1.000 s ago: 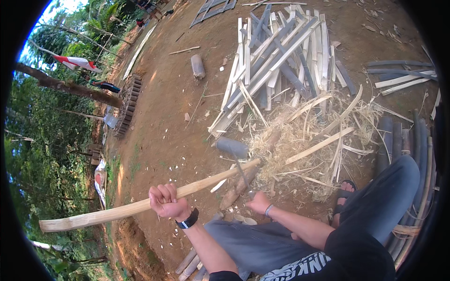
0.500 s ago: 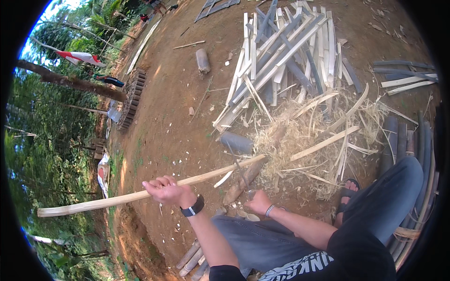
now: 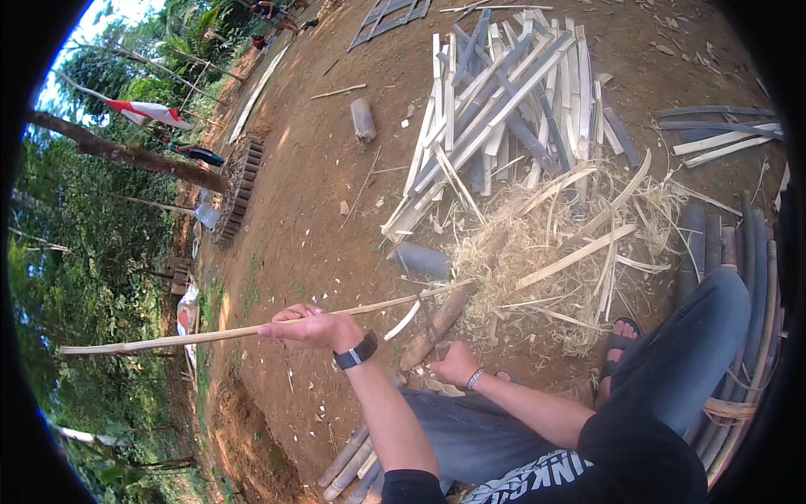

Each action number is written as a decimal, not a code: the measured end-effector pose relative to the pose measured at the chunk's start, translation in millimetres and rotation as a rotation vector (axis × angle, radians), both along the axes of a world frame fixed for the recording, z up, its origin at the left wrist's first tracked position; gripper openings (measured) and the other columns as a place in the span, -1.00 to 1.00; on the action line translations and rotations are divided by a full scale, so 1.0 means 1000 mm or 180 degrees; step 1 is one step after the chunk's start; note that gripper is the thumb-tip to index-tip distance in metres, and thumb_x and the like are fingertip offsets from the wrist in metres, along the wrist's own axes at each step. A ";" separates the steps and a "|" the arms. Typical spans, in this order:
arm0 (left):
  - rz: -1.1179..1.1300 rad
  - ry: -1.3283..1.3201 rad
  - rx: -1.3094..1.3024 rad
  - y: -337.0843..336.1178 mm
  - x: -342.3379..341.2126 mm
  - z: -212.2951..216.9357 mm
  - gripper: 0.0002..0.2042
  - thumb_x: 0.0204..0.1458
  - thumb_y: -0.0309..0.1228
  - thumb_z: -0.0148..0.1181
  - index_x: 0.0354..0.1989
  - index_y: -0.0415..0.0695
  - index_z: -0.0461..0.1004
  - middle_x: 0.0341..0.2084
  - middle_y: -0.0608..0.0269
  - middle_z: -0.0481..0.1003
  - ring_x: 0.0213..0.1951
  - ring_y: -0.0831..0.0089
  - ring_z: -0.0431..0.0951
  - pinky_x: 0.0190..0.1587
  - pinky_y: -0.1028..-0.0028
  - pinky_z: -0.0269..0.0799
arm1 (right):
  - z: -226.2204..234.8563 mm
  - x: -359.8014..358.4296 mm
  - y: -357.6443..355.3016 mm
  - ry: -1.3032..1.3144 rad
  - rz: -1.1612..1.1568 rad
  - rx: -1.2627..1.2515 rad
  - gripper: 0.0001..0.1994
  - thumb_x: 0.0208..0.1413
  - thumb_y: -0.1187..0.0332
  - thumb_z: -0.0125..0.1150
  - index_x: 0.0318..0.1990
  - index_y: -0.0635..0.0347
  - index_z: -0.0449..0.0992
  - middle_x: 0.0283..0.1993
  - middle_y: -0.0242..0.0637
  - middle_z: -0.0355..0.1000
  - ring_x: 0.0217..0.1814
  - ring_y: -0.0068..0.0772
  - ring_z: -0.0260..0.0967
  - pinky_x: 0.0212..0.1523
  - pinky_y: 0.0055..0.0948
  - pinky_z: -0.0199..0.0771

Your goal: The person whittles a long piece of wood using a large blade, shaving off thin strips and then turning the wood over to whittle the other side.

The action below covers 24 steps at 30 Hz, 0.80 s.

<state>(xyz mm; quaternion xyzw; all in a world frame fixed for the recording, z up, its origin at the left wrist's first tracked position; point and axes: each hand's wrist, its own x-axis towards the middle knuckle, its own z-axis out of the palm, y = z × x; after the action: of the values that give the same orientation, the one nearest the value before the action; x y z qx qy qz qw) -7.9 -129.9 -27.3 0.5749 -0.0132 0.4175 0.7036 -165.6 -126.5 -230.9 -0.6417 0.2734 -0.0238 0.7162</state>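
A long pale bamboo strip runs across the view, its narrow edge showing. My left hand, a dark band on its wrist, is closed around the strip's middle. The strip's right end lies by a short brown log on the ground. In my right hand is the handle of a long dark-bladed knife. The blade points up and away, crossing the strip near that end; whether it touches the strip I cannot tell.
Curly bamboo shavings cover the ground right of the log. Beyond them lies a big pile of split bamboo strips. A grey bamboo section sits near the blade. Bamboo poles line my right side, beside my bent knee.
My left hand has rolled the bamboo strip from its broad face onto its narrow edge. The strip's far left end has risen a little in view. My right hand keeps hold of the knife.
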 end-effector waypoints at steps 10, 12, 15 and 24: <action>-0.0053 0.0019 0.0124 -0.005 -0.015 0.006 -0.41 0.10 0.31 -0.41 -0.65 0.03 -0.02 -0.79 0.40 -0.02 -0.74 0.58 -0.01 -0.71 0.62 -0.10 | -0.151 -0.001 -0.025 0.0807 0.0101 -0.0109 -0.64 -0.30 0.22 0.35 -0.61 0.45 0.48 -0.64 0.06 0.42 -0.59 -0.10 0.44 -0.47 -0.26 0.46; -0.0035 0.0075 0.0030 0.006 -0.011 0.004 -0.43 0.11 0.30 -0.39 -0.64 0.04 -0.04 -0.80 0.42 -0.03 -0.74 0.59 -0.02 -0.71 0.62 -0.13 | -0.092 -0.001 -0.005 0.0472 0.0272 -0.0184 -0.64 -0.26 0.19 0.34 -0.60 0.41 0.48 -0.69 0.01 0.39 -0.65 -0.12 0.38 -0.50 -0.26 0.42; -0.0389 0.0062 -0.0122 -0.001 -0.013 0.008 -0.43 0.11 0.30 -0.39 -0.63 0.04 -0.03 -0.81 0.44 -0.03 -0.76 0.61 -0.03 -0.73 0.64 -0.15 | -0.060 0.004 0.006 -0.0244 0.0143 -0.0252 -0.69 -0.26 0.26 0.28 -0.54 0.44 0.47 -0.65 0.05 0.40 -0.61 -0.07 0.40 -0.48 -0.24 0.42; -0.1282 -0.0076 -0.0239 0.028 -0.018 -0.004 -0.39 0.08 0.34 -0.47 -0.68 0.04 -0.07 -0.83 0.44 -0.06 -0.79 0.62 -0.08 -0.71 0.65 -0.20 | -0.153 -0.037 -0.045 0.0794 0.0527 -0.0581 -0.63 -0.26 0.19 0.29 -0.54 0.46 0.49 -0.62 0.11 0.42 -0.54 -0.02 0.46 -0.41 -0.27 0.48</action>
<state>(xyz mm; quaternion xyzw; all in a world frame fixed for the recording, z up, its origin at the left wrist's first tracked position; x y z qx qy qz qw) -25.9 -102.1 -31.6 0.5290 -0.1206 0.2753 0.7936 -202.6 -171.7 -383.6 -0.7223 0.3030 0.0903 0.6150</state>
